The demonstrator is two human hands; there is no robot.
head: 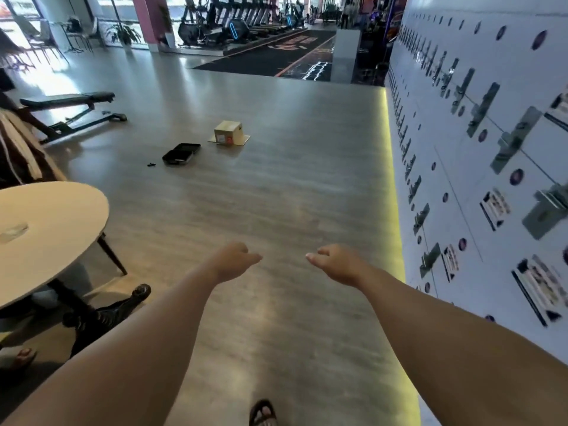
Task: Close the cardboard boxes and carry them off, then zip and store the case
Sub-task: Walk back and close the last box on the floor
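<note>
Gym floor, grey wood-look boards, with a white locker wall [479, 167] along one side and treadmills far back. Landmark: small brown cardboard box [227, 133], closed on top, sitting on a flat cardboard sheet [242, 139] out on open floor, well apart from the person.

Just beside the box, toward the black weight bench [70, 101], lies a black hard-shell case [181, 154], lid open flat, unzipped. A small dark item [151, 164] lies on the floor just beyond the case, away from the box; too small to identify.

Nearer than the box, on the bench side, stands a round white table [46, 235].

Both arms reach forward, well short of the box. Left hand [235, 262] empty, fingers loosely curled, thumb out. Right hand [333, 261] empty, fingers loosely curled. Neither touches anything.

Judgement: approach stage, with one box left to carry off and the case step untouched. Next move calls for walking up to the box, crouching, gripping it at both sides and lifting it clear of the sheet. Case then wants lid folded shut and zipped.
</note>
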